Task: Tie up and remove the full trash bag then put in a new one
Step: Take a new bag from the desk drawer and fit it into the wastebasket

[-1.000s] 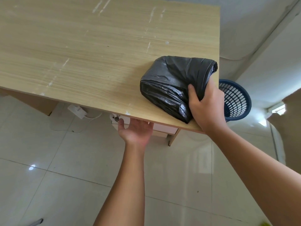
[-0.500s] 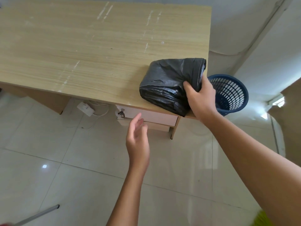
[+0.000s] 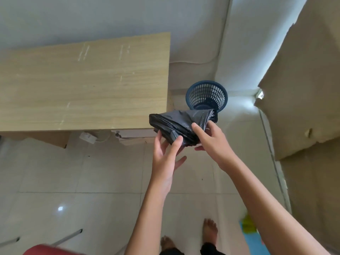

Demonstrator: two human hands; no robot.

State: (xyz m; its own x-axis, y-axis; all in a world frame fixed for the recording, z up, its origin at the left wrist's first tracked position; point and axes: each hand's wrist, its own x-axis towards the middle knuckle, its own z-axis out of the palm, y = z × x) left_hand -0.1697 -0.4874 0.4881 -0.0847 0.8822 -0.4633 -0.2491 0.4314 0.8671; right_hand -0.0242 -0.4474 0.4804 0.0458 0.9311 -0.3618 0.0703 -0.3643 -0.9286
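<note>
White floor tiles [image 3: 92,172] and a pale wall frame the scene. Held in the air just past the corner of a light wooden desk [image 3: 82,89] is a folded bundle of black trash bags [image 3: 182,124], thin glossy plastic packed in flat layers. It looks light, soft and slippery, likely to slump or unfold if held by one loose edge; taking it across the thick folded middle seems safest. The right hand [image 3: 211,142] grips it from the near side, fingers curled round the folds. The left hand [image 3: 165,159] reaches up with fingers spread, its thumb and fingertips touching the bundle's lower edge. Just beyond stands a blue mesh bin [image 3: 207,95], empty and unlined, on the floor beside the desk. Brown cardboard [image 3: 303,89] leans at the right. Bare feet [image 3: 210,230] show below.
</note>
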